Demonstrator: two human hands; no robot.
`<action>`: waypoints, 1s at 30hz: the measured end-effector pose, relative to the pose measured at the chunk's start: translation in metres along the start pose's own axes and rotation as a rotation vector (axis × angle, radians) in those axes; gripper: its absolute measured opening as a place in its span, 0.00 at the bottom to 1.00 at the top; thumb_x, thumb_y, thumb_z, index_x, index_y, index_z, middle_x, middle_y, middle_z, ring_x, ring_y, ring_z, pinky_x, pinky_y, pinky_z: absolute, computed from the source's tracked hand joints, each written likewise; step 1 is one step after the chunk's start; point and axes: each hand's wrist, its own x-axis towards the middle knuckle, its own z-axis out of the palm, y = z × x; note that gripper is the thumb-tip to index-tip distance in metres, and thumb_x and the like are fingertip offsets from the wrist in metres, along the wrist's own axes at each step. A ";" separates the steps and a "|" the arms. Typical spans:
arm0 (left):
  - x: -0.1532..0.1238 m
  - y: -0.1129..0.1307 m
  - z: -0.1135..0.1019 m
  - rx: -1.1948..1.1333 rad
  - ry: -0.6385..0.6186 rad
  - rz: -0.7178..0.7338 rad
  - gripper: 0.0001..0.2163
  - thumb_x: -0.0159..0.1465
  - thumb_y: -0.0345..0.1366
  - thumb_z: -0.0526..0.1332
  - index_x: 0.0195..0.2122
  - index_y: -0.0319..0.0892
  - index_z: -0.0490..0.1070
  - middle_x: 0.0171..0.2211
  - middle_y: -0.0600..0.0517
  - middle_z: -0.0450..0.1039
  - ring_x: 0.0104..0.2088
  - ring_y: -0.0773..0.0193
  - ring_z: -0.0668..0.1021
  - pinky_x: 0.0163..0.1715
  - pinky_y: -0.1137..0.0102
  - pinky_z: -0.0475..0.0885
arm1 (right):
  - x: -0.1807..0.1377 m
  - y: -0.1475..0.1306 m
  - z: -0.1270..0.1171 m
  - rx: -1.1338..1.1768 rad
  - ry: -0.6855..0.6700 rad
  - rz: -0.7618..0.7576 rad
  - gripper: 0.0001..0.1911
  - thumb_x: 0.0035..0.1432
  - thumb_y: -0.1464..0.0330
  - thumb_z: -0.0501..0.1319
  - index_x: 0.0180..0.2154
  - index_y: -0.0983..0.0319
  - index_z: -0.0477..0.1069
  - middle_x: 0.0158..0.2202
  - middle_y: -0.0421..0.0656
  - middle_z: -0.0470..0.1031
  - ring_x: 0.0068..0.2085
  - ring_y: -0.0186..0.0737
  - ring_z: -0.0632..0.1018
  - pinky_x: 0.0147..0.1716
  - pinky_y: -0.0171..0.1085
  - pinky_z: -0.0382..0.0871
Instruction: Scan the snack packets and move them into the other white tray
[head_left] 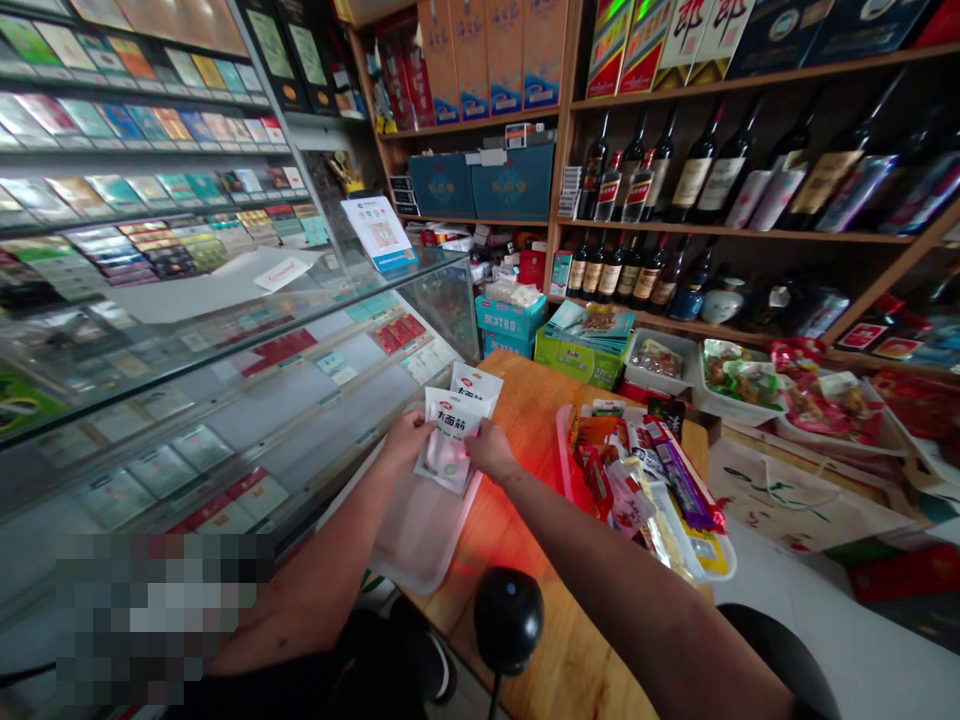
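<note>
A white snack packet [447, 460] with dark lettering is held upright between my two hands. My left hand [407, 440] pinches its left edge, and my right hand [491, 450] is closed on its right edge. Behind it shows the top of a second, similar packet [484, 383]; whether it is held or resting cannot be made out. Both hands are over a translucent plastic tray [416, 545], which sits at the left edge of the wooden table [525, 400].
A black scanner-like device [508, 620] stands at the table's near edge. To the right, a bin [564, 465] holds mixed packaged snacks. A glass display counter [300, 340] runs along the left. Bottle shelves [675, 228] and a green box [577, 357] are behind.
</note>
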 end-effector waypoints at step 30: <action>-0.198 0.098 0.051 -0.191 -0.258 0.031 0.17 0.59 0.47 0.66 0.41 0.40 0.78 0.41 0.46 0.80 0.41 0.56 0.78 0.41 0.65 0.72 | -0.135 -0.033 -0.140 0.775 0.083 0.171 0.09 0.58 0.65 0.60 0.30 0.61 0.63 0.22 0.34 0.59 0.24 0.32 0.66 0.28 0.42 0.79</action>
